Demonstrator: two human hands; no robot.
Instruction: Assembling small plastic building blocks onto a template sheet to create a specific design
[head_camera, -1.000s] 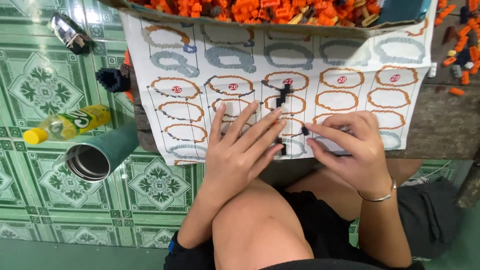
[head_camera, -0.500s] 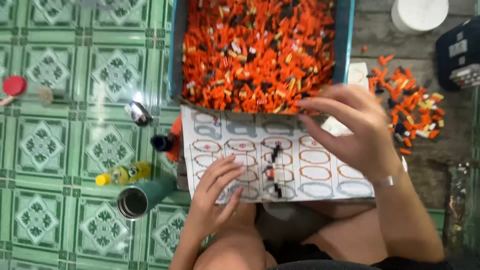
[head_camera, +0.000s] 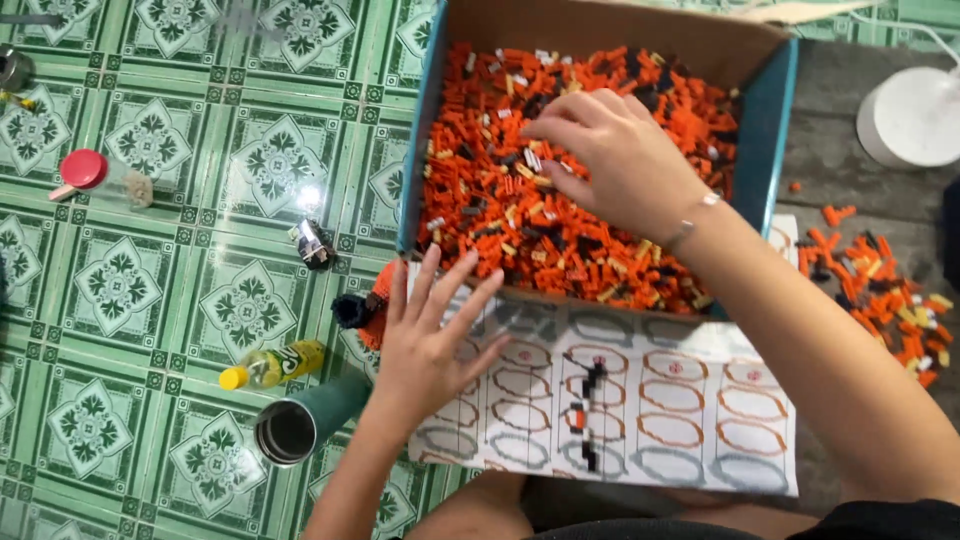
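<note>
A blue-sided cardboard box (head_camera: 417, 150) holds a heap of small orange, black and white bricks (head_camera: 480, 190). My right hand (head_camera: 610, 160) reaches into the heap, fingers curled over the bricks; whether it holds one is hidden. My left hand (head_camera: 432, 340) lies flat with spread fingers on the left part of a white sheet (head_camera: 700, 440) printed with rows of oval outlines. A few black and orange bricks (head_camera: 590, 400) stand in a column on the sheet's middle.
Green patterned floor tiles lie to the left. On them are a yellow bottle (head_camera: 272, 365), a dark metal cup (head_camera: 300, 425) on its side, a red-capped jar (head_camera: 95, 175) and a small clip (head_camera: 315, 245). Loose orange bricks (head_camera: 880, 300) and a white round object (head_camera: 915, 115) sit at right.
The view has tilted up from the sheet to the box. My right hand left the sheet and reached into the brick heap. My left hand stayed on the sheet.
</note>
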